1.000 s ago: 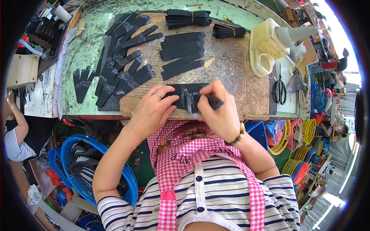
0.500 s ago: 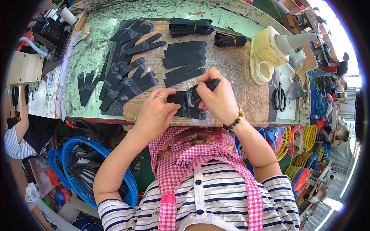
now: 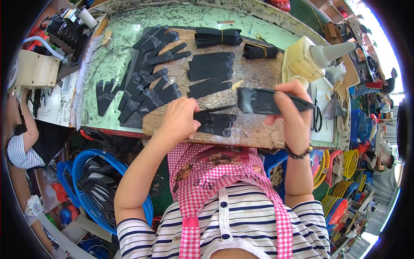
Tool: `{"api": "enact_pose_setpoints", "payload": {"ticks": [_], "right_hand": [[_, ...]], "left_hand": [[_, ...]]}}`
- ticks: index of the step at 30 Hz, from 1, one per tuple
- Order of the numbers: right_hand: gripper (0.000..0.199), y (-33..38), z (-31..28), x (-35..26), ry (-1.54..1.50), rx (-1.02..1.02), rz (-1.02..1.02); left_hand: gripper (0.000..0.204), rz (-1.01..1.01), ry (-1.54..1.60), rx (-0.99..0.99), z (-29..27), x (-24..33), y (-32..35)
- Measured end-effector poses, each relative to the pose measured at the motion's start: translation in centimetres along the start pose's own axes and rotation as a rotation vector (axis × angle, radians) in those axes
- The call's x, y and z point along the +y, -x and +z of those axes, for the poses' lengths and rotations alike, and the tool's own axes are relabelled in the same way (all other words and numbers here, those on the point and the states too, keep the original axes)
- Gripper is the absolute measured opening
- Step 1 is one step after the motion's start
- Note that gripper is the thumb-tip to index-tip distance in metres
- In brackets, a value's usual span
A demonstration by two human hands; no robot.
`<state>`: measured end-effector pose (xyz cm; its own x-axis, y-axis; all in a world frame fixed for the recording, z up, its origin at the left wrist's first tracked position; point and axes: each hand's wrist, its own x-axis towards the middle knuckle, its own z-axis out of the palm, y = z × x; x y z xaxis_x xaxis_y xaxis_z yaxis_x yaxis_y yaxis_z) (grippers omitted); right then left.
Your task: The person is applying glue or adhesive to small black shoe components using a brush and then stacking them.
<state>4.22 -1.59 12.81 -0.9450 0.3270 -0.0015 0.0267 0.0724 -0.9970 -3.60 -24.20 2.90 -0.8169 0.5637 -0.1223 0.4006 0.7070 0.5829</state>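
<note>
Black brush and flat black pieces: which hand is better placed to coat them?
Right hand: it already holds the black brush above the board, while the left hand pins the flat black pieces.

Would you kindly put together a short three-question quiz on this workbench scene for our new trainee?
1. True or false: the right hand holds a black brush lifted above the wooden board.
2. What does the left hand press on? A) scissors B) a stack of black cut pieces C) the glue bottle
3. Fill in: left of the person's legs, below the table, stands a blue ____ with dark pieces in it.

Key: 1 true; 2 B; 3 basket.
</note>
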Motion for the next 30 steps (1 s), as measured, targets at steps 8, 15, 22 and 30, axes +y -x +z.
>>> {"api": "enact_pose_setpoints", "payload": {"ticks": [8,15,22,30], "right_hand": [[0.006,1.5,-4.4,0.8,-0.075,0.059,-0.024],[0.008,1.6,-6.5,2.2,-0.11,0.075,-0.036],[0.007,2.0,-7.5,3.1,-0.13,0.132,-0.036],[0.007,1.2,-7.3,2.5,-0.098,0.15,-0.012]], "left_hand": [[0.028,-0.074,0.204,0.033,-0.4,-0.4,0.1],[0.025,-0.255,0.784,-0.101,-8.7,-2.8,-1.9],[0.031,-0.414,0.95,0.191,-16.7,-14.6,-5.6],[0.032,-0.611,1.05,0.412,-14.5,-26.3,-7.2]]}}
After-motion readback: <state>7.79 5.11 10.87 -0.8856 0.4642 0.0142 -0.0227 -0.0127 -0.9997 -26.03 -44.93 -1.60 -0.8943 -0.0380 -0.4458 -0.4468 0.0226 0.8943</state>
